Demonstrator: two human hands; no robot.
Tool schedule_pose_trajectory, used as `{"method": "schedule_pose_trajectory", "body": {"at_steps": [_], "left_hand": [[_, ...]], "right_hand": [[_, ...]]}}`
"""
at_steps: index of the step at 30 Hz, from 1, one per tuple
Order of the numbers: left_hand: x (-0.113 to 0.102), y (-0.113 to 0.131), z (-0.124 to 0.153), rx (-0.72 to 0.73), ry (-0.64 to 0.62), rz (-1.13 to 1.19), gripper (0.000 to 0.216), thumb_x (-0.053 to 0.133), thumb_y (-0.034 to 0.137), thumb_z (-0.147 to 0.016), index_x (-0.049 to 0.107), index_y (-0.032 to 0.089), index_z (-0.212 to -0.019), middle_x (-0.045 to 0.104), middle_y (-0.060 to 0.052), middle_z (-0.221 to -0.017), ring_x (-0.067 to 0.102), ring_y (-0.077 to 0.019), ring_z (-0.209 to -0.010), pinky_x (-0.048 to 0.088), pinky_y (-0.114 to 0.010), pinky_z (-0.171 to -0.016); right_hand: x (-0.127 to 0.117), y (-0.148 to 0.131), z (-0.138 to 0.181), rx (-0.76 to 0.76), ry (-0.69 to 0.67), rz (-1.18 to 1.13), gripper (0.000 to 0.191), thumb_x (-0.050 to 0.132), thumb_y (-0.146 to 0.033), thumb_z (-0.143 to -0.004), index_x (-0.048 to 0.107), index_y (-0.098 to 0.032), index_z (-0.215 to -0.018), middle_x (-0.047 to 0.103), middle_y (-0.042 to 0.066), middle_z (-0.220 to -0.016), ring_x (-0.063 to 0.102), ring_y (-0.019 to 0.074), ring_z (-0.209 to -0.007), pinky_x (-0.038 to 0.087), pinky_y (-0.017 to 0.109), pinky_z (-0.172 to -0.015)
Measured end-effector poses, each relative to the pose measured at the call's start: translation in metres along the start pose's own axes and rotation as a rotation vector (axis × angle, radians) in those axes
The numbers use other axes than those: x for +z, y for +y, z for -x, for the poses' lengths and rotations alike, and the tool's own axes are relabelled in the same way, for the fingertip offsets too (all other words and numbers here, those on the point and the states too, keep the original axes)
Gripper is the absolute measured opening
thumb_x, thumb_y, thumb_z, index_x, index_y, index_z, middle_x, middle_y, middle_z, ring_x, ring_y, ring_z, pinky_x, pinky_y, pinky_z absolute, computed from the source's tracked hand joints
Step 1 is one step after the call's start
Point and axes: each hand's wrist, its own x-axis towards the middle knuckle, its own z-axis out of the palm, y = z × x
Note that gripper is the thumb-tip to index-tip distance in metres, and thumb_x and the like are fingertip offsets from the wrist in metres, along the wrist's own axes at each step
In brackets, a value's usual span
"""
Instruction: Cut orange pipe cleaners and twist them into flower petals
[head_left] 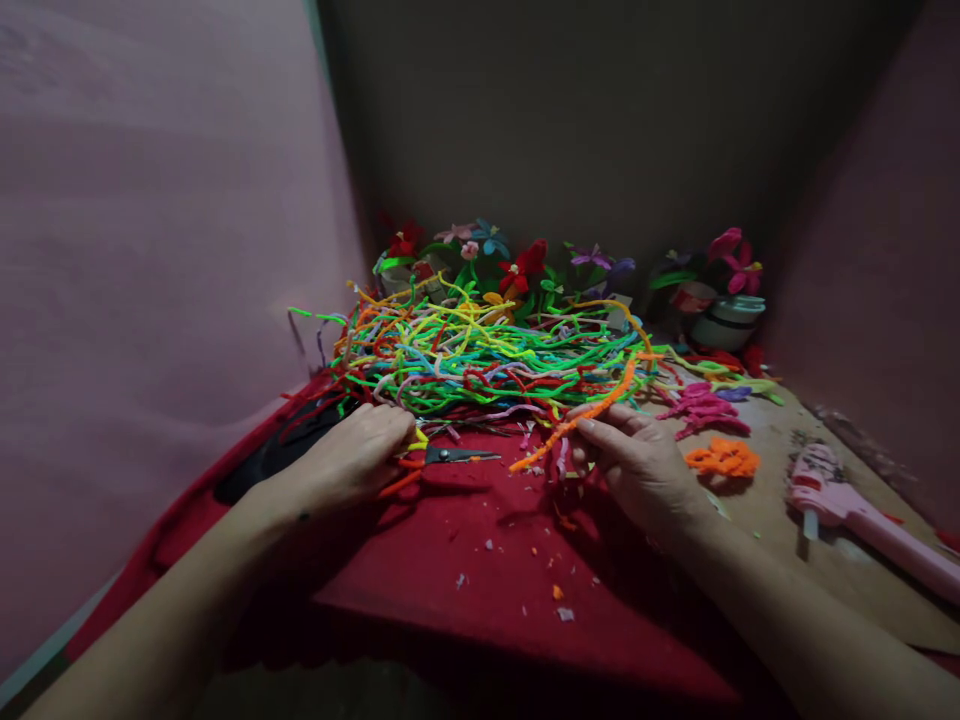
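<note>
A big tangle of coloured pipe cleaners (487, 355) lies on a red cloth (480, 560). My right hand (637, 460) pinches an orange pipe cleaner (577, 420) that runs up into the pile. My left hand (360, 455) rests closed at the pile's near left edge, its fingers curled on the handles of a pair of scissors (457, 456) whose blades point right. A short orange piece (397, 484) lies under that hand.
Finished pipe-cleaner flowers (517, 265) stand behind the pile, some in a small pot (726, 322). A pink shape (701, 408) and an orange shape (724, 458) lie on a brown board at right, beside a pink glue gun (847, 505). Pink walls close in both sides.
</note>
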Motion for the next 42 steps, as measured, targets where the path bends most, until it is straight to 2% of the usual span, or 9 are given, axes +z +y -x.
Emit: {"method": "schedule_pose_trajectory", "body": {"at_steps": [4,9,14,17,22,26,30,35,42], "left_hand": [[-0.008,0.013,-0.001,-0.049,0.023,0.115,0.011,0.038,0.029,-0.081,0.041,0.020,-0.077,0.052,-0.004,-0.079,0.047,-0.0154,-0.065,0.033,-0.027,-0.059],[-0.015,0.043,-0.013,-0.021,-0.005,0.291,0.008,0.037,0.018,-0.077,0.034,0.020,-0.084,0.050,-0.002,-0.074,0.049,-0.0149,-0.062,0.034,-0.026,-0.058],[-0.016,0.079,-0.041,-0.046,0.215,0.687,0.012,0.047,0.023,-0.075,0.035,0.021,-0.077,0.046,0.004,-0.064,0.042,-0.0112,-0.055,0.031,-0.023,-0.052],[-0.006,0.093,-0.059,-0.026,0.256,0.982,0.024,0.061,0.029,-0.067,0.039,0.020,-0.074,0.051,0.003,-0.067,0.046,-0.0102,-0.058,0.033,-0.021,-0.051],[0.011,0.103,-0.071,-0.066,0.172,1.351,0.033,0.071,0.030,-0.059,0.043,0.017,-0.069,0.051,0.005,-0.062,0.046,-0.0070,-0.053,0.034,-0.018,-0.047],[0.007,0.104,-0.066,-0.124,0.099,1.577,0.038,0.075,0.028,-0.054,0.041,0.017,-0.069,0.046,0.009,-0.053,0.040,-0.0038,-0.041,0.032,-0.016,-0.041],[-0.001,0.103,-0.060,-0.091,-0.005,1.706,0.031,0.071,0.031,-0.062,0.046,0.017,-0.072,0.048,0.008,-0.048,0.042,-0.0055,-0.036,0.032,-0.017,-0.036],[-0.004,0.102,-0.058,-0.063,-0.042,1.763,0.022,0.068,0.025,-0.065,0.049,0.014,-0.067,0.051,0.006,-0.046,0.041,-0.0044,-0.035,0.029,-0.015,-0.034],[-0.004,0.105,-0.056,-0.145,0.051,1.711,0.031,0.073,0.028,-0.060,0.046,0.016,-0.068,0.045,0.009,-0.047,0.038,-0.0041,-0.036,0.031,-0.016,-0.035]], "right_hand": [[-0.001,0.000,-0.003,0.013,0.023,-0.074,0.017,0.073,-0.021,-0.060,0.067,-0.014,-0.074,0.063,0.001,-0.064,0.053,0.0077,-0.048,0.044,0.019,-0.045],[-0.004,0.001,-0.005,0.007,0.031,-0.099,0.016,0.074,-0.020,-0.059,0.068,-0.016,-0.074,0.063,0.001,-0.064,0.054,0.0086,-0.048,0.043,0.019,-0.044],[-0.003,0.001,-0.001,-0.018,0.028,-0.067,0.015,0.075,-0.018,-0.059,0.067,-0.016,-0.071,0.063,0.001,-0.063,0.054,0.0086,-0.049,0.043,0.020,-0.047],[0.001,0.000,0.001,-0.001,0.031,-0.064,0.017,0.076,-0.020,-0.057,0.066,-0.016,-0.071,0.063,0.001,-0.063,0.055,0.0097,-0.051,0.044,0.021,-0.048],[0.003,0.001,0.003,0.020,-0.001,-0.026,0.017,0.075,-0.022,-0.059,0.066,-0.016,-0.072,0.063,0.002,-0.061,0.055,0.0110,-0.051,0.044,0.022,-0.048],[0.003,0.003,0.003,-0.030,-0.001,0.045,0.015,0.073,-0.022,-0.062,0.066,-0.016,-0.074,0.059,-0.001,-0.054,0.051,0.0102,-0.046,0.043,0.022,-0.045],[0.003,0.005,0.002,-0.018,-0.011,0.051,0.011,0.070,-0.022,-0.066,0.065,-0.018,-0.075,0.057,-0.002,-0.050,0.050,0.0102,-0.044,0.043,0.022,-0.043],[0.003,0.007,0.004,0.008,-0.114,-0.012,0.010,0.068,-0.022,-0.069,0.064,-0.018,-0.077,0.060,0.000,-0.055,0.053,0.0114,-0.048,0.044,0.022,-0.045],[0.003,0.009,0.004,0.084,-0.082,-0.072,0.013,0.069,-0.025,-0.069,0.065,-0.015,-0.077,0.060,0.001,-0.054,0.052,0.0106,-0.045,0.043,0.022,-0.043]]}}
